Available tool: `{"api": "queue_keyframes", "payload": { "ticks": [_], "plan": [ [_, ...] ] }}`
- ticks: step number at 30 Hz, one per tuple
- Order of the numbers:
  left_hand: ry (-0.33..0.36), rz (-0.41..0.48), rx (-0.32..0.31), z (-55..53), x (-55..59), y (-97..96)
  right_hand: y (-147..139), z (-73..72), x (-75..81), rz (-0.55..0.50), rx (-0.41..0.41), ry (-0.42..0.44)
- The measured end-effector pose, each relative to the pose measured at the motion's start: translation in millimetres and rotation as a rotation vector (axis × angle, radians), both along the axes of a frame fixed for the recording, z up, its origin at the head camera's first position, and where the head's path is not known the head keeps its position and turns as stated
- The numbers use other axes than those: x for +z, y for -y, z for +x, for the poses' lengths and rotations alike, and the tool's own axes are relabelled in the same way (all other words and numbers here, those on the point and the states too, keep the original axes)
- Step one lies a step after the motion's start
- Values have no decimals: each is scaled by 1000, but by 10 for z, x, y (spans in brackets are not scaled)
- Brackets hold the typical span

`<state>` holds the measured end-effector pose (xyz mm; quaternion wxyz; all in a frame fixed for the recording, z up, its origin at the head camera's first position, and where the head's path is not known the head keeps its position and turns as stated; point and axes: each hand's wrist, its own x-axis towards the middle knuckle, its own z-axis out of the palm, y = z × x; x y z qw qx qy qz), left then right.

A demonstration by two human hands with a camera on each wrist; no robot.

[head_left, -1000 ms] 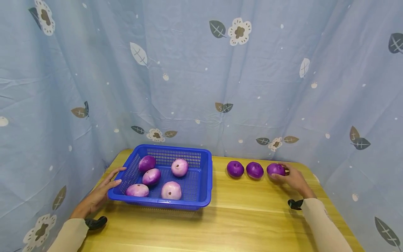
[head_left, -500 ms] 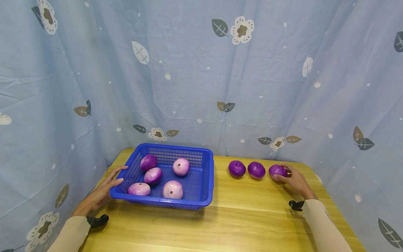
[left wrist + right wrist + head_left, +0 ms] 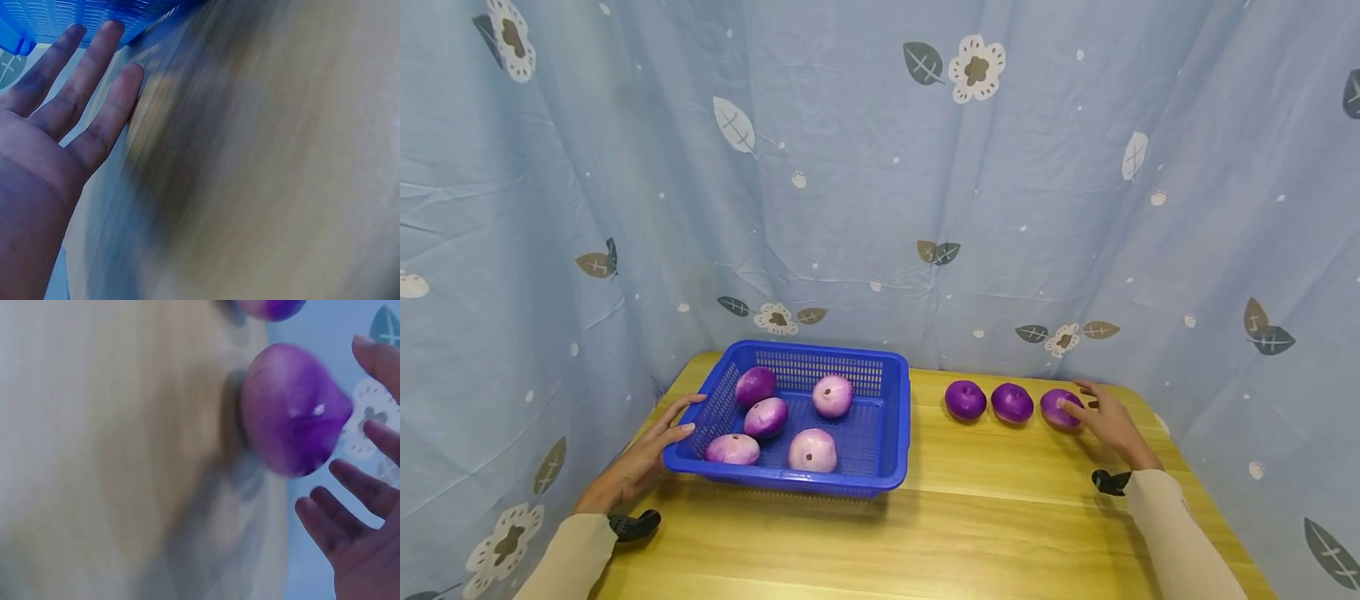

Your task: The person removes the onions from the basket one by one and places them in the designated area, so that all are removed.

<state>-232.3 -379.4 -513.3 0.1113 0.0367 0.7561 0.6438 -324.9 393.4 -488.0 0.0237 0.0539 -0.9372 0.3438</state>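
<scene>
On the table's right side, three purple onions stand in a row: a left onion (image 3: 965, 401), a middle onion (image 3: 1012, 403) and a right onion (image 3: 1060, 409). My right hand (image 3: 1111, 424) hovers at the right onion with its fingers spread. In the right wrist view a gap shows between the fingertips and that onion (image 3: 294, 412). At the left, my left hand (image 3: 643, 454) touches the side of a blue plastic basket (image 3: 898, 433) with extended fingers. Inside the basket lie several paler onions, among them one near the front (image 3: 812, 451) and one at the back (image 3: 832, 396).
The wooden table (image 3: 970, 517) runs up to a blue patterned curtain (image 3: 850, 167) that encloses its back and sides. Black straps with cameras sit at both wrists, the left camera (image 3: 635, 526) close over the tabletop.
My right hand has let go of the right onion; its fingers have spread and drawn back to the right. The left hand stays at the basket. The head view has shifted slightly.
</scene>
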Motion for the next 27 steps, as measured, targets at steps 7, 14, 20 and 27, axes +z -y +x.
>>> {"api": "queue_keyframes", "payload": {
  "ticks": [7, 14, 20, 27],
  "plan": [
    [3, 0, 0, 18, 9, 14, 130, -11, 221, 7, 48, -152],
    [-1, -1, -6, 2, 12, -10, 446, -59, 475, -20, 84, -220],
    [-4, 1, -8, -31, 12, -37, 819, -103, 634, -12, 140, -271],
    [-7, 7, -6, -11, -6, -1, 1313, -151, 777, -44, 222, -268]
  ]
}}
